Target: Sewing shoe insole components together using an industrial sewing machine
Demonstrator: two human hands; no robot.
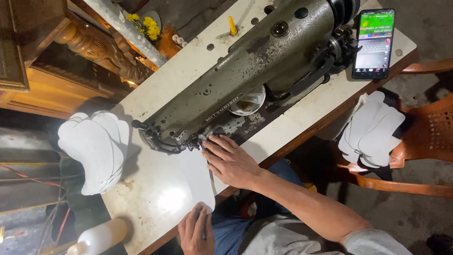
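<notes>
White cut piece (196, 177) lies flat on the table (155, 198), centre-lower frame, running from the needle end of the green sewing machine (236, 71) down to the table edge. My right hand (231, 160) rests on its upper end, fingers spread flat beside the needle area. My left hand (196, 231) pinches the lower corner at the edge. Stack of white pieces (94, 151) at left; a second stack (373, 130) on the orange chair (424, 137) at right.

White fabric piece (197, 177), olive-green rust-flecked sewing machine (245, 61), cream table (160, 193), orange chair (424, 137), yellow flowers (147, 26).
</notes>
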